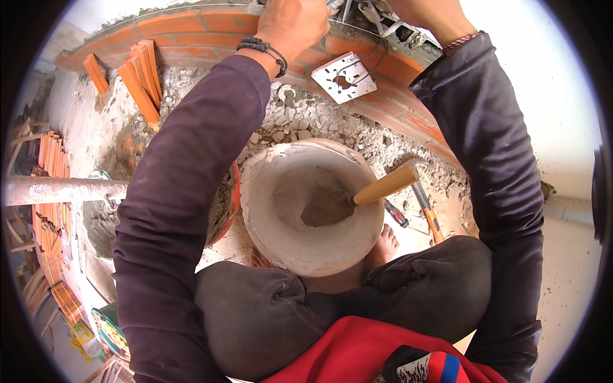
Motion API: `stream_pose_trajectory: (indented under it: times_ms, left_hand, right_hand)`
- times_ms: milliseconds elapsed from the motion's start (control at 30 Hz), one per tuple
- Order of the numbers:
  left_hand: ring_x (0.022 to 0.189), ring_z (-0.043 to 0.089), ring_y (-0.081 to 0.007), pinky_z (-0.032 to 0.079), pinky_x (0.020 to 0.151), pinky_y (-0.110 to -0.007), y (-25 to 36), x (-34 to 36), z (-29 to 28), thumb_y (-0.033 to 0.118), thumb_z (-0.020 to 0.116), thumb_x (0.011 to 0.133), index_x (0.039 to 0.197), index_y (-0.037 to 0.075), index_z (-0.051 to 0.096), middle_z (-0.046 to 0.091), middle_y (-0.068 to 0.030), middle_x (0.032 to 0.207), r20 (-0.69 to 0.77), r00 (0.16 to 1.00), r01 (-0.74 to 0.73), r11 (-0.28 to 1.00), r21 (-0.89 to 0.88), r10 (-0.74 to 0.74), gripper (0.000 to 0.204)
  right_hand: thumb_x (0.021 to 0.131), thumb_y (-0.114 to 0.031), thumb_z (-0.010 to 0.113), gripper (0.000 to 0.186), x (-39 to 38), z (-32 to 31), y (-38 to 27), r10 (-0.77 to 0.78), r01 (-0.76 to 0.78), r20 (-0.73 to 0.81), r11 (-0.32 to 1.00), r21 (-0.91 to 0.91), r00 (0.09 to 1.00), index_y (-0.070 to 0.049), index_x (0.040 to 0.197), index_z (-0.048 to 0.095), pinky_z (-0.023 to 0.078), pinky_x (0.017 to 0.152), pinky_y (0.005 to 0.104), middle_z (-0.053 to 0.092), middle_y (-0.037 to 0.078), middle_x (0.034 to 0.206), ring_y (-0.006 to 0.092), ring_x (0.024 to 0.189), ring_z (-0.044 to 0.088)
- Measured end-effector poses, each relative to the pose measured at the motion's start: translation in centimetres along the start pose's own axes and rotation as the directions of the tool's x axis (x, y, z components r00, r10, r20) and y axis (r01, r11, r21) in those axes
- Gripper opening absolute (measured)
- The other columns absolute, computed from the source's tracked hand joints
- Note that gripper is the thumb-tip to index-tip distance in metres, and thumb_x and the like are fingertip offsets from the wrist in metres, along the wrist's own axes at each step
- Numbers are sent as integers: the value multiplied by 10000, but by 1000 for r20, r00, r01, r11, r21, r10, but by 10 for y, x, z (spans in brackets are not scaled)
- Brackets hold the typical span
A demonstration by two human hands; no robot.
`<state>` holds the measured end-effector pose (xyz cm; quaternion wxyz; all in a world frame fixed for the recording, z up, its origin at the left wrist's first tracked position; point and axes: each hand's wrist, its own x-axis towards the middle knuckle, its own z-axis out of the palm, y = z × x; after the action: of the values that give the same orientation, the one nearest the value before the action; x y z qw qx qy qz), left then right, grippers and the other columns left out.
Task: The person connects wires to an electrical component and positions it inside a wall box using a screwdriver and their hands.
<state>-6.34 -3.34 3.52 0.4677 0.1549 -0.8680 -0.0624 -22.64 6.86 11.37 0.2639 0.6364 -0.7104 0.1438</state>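
My left hand (292, 24) is at the top of the brick wall (217, 39), fingers curled closed. A bit of something blue and thin metal shows at its fingertips, too little to name. To the right, my right hand (431, 14) is over the same wall top, its fingers cut off by the upper edge. Between the hands lie grey metal pieces (383, 18), their kind unclear. A white perforated square plate (345, 77) hangs by a dark cord against the wall. Between my knees stands a mortar-smeared bucket (306, 252); a wooden-handled tool (386, 183) leans inside, its head in the grey mortar.
Right of the bucket lie an orange-and-black handled tool (429, 214) and a red-and-black one (396, 214). Bricks (137, 80) stand at left, others (51, 191) farther off. An orange-rimmed container (228, 204) is half hidden by my left arm. A pipe (67, 190) juts in; rubble lines the wall.
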Motion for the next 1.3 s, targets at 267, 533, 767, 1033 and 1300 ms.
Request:
stream_pose_trajectory:
  times_ms: [267, 533, 767, 1033, 1300]
  left_hand:
    - [956, 598, -448, 509, 828, -516, 0, -6, -10, -42, 556, 775, 1014, -3, 682, 584, -234, 975, -13, 994, -114, 992, -54, 113, 273]
    - [917, 617, -441, 518, 854, -511, -2, -3, -12, 14, 573, 740, 997, -7, 687, 628, -239, 929, 11, 993, -115, 991, -73, 116, 282]
    - [893, 627, -449, 519, 841, -521, -4, 0, -13, 44, 591, 757, 982, 8, 666, 650, -231, 910, 30, 997, -71, 997, -26, 72, 240]
    - [914, 651, -423, 525, 848, -514, -2, -3, -25, 82, 595, 800, 1036, 2, 683, 668, -227, 901, 73, 993, -93, 996, -15, 94, 264]
    - [906, 651, -393, 530, 853, -497, -5, 0, -46, 134, 599, 817, 960, 10, 725, 682, -201, 918, 143, 977, -164, 986, 37, 158, 227]
  right_hand:
    - [890, -193, 638, 262, 10, 12, 1, -11, 9, 61, 999, 34, 998, 10, 760, 738, 570, 737, 504, 710, 247, 802, 430, 781, 707]
    - [861, -159, 637, 221, 2, 16, -1, 55, -43, -82, 989, 143, 995, 27, 790, 733, 561, 723, 513, 682, 298, 785, 466, 769, 690]
    - [820, -94, 620, 177, -14, -7, -17, 208, -231, 103, 841, 490, 973, 38, 859, 731, 581, 722, 444, 702, 254, 757, 402, 735, 720]
    - [870, -142, 651, 202, -15, -3, -27, 227, -219, 41, 849, 481, 973, 40, 918, 727, 575, 671, 405, 717, 210, 742, 322, 696, 727]
    - [914, -136, 703, 217, -30, -16, -24, 135, -211, 175, 807, 551, 975, 64, 995, 721, 512, 596, 361, 681, 148, 695, 192, 616, 647]
